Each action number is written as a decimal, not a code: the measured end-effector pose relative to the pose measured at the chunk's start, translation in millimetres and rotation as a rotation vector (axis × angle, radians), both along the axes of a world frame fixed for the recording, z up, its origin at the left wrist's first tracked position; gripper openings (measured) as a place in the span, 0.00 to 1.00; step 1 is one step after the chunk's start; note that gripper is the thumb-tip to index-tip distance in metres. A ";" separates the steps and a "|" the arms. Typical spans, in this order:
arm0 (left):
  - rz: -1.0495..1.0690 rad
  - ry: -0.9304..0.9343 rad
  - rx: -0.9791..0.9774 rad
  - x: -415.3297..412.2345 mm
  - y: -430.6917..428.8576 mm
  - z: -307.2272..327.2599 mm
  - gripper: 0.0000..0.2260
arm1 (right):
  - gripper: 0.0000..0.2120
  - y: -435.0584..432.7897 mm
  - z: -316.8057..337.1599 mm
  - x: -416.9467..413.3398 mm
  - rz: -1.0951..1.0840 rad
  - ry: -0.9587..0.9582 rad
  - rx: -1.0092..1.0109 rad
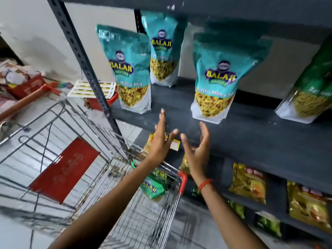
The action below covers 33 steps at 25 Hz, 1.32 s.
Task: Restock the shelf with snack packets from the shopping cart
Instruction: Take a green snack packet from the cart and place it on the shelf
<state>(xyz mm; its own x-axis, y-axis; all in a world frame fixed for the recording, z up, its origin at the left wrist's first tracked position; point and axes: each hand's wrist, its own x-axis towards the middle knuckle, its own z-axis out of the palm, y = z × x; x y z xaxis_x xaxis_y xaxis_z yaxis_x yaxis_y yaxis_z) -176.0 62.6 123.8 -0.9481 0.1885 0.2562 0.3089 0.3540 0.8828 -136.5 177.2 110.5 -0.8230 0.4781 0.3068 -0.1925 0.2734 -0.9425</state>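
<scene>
Three teal packets stand upright on the dark grey shelf [251, 137], each printed "BALAJI WAFERS" over a clear window of yellow mix. The left packet [129, 72] reads "Mitha Mix", the far packet [162, 49] behind it shows only part of the same words, and the right packet [213, 81] reads "hatta Mitha" (its first letter is cut off). At the far right a green packet [309, 87] shows "Rat" and little more; it holds finer yellow strands.

The shelf is a painted board on a slotted grey metal upright [86, 69], against a pale wall. A lower shelf at the right carries yellow packets [248, 182] whose print is too blurred to read. The floor is light tile.

The wire shopping cart [136, 203] stands at the near left with red corner caps and a red plaque [62, 169] on its side. Inside, a green packet in the cart [152, 187] shows "ALAJI".

The left hand [161, 139] and the right hand [196, 150] are raised before the shelf edge, palms facing each other, fingers spread, empty and apart. An orange thread [204, 184] circles the right wrist.
</scene>
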 end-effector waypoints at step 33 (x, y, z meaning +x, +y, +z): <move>-0.067 -0.571 0.026 81.2 -142.6 -93.1 0.17 | 0.11 -72.0 -91.0 103.7 0.325 -0.807 -0.373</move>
<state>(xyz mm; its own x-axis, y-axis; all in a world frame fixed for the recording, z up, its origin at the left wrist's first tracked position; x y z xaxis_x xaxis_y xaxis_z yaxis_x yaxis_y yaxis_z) -94.8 -80.0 30.7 -0.9238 0.2530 -0.2873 -0.1983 0.3256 0.9245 -32.8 105.2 19.5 -0.8300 0.1410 -0.5397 0.5421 -0.0244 -0.8400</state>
